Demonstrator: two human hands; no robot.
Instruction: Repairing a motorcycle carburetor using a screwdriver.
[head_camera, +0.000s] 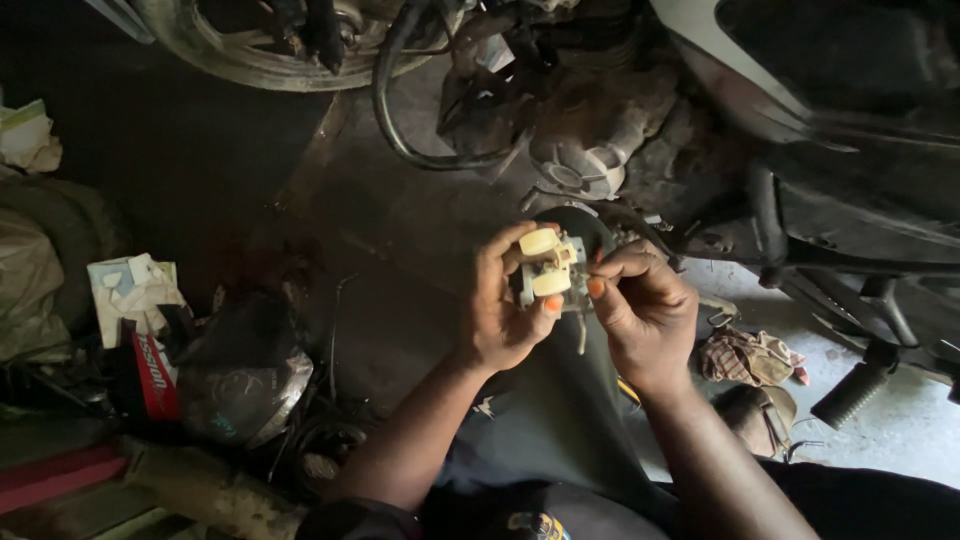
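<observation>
A small metal part with two cream round floats (545, 262) is held up over my raised knee. My left hand (503, 305) grips it from the left, thumb and fingers wrapped around its body. Fingertips of my right hand (643, 305) pinch the part's right side near a thin metal piece that hangs down below it. Both hands meet at the part, in front of the underside of a motorcycle engine (590, 130).
The motorcycle's frame and a rubber footpeg (850, 392) fill the right. A wheel rim (260, 50) sits top left. A round headlamp (245, 375), a red box (153, 372), papers and a rag (750, 357) lie on the oily floor.
</observation>
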